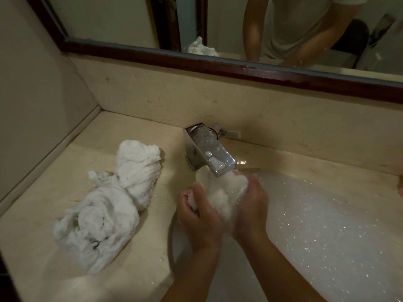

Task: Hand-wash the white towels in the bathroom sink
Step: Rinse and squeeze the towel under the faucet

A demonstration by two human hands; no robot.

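Going by looks: sudsy sink (305,169), twisted towels (109,210) heaped on the bench (41,216) beside it. Towel (220,192) under the tap (210,154) seemed soaked, soft, prob slippery; left hand (197,217) & right hand (250,209) gripped its bunched bulk, best hold imo.

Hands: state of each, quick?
Left hand: gripping the white towel under the faucet.
Right hand: curled round the same towel.

Two hands (197,216) (250,207), one held towel (220,192), one towel heap (109,205), one tap (209,152).
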